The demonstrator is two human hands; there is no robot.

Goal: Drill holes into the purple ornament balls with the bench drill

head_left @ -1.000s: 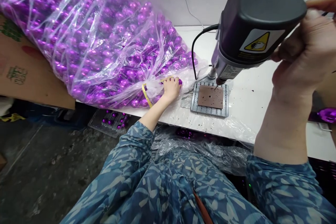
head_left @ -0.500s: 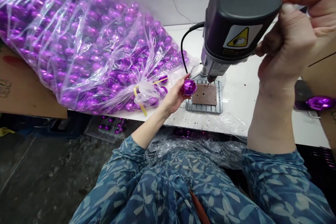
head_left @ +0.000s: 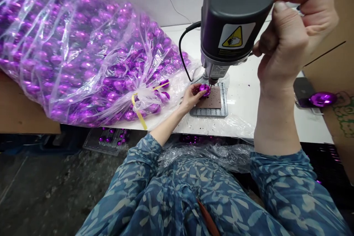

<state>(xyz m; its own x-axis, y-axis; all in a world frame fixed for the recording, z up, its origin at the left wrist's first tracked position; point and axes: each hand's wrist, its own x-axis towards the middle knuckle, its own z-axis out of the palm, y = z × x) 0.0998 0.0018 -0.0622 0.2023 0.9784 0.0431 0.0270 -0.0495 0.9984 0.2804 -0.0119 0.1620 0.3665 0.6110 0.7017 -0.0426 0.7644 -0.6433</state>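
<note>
My left hand point(head_left: 190, 97) pinches a faceted purple bauble point(head_left: 204, 90) between thumb and fingers. It holds the bauble over the brown board point(head_left: 211, 101) on the metal base point(head_left: 208, 112), right beside the thin bit under the chuck point(head_left: 212, 80). Whether bit and bauble touch, I cannot tell. Above stands a small black drill press point(head_left: 235, 14) with a yellow warning label. On its right side my right hand point(head_left: 293, 29) is closed, fingers curled around the drill press handle, which is mostly hidden by the hand.
A large clear bag point(head_left: 91, 55) full of purple baubles lies at the left, tied with yellow ribbon point(head_left: 139, 112). At the right, another purple bauble point(head_left: 323, 99) rests near a dark box-shaped object point(head_left: 303, 90) and cardboard point(head_left: 340, 81). Crumpled plastic point(head_left: 226, 123) covers the table's front edge.
My left hand has brought the bauble from left of the brown board to under the drill. My right hand stays closed beside the drill press. The whole view has shifted slightly.
</note>
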